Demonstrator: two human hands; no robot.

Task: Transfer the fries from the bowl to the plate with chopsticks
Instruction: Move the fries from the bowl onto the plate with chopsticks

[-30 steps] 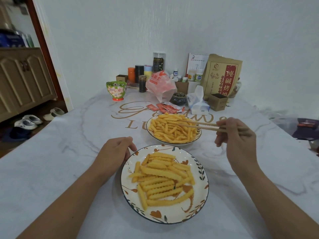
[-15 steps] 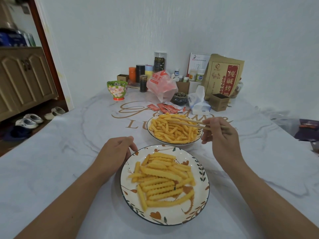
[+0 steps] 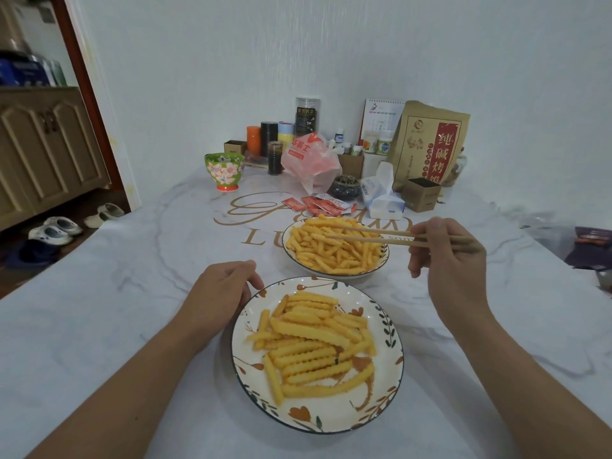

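The chopsticks pinched in the right hand's fingers are looking like pale, matt wood, smooth along their length. Just below their tips, the bowl is showing a glossy white ceramic rim, and the fries heaped in it are appearing dry and ridged. Beside the left hand's fingers, the plate is gleaming as glazed ceramic with painted leaves and hearts. The desk under both is presenting a smooth, marble-patterned sheet with a soft sheen. Beyond the fingers, a kraft paper bag is looking matt, and a thin plastic bag is crinkling glossily.
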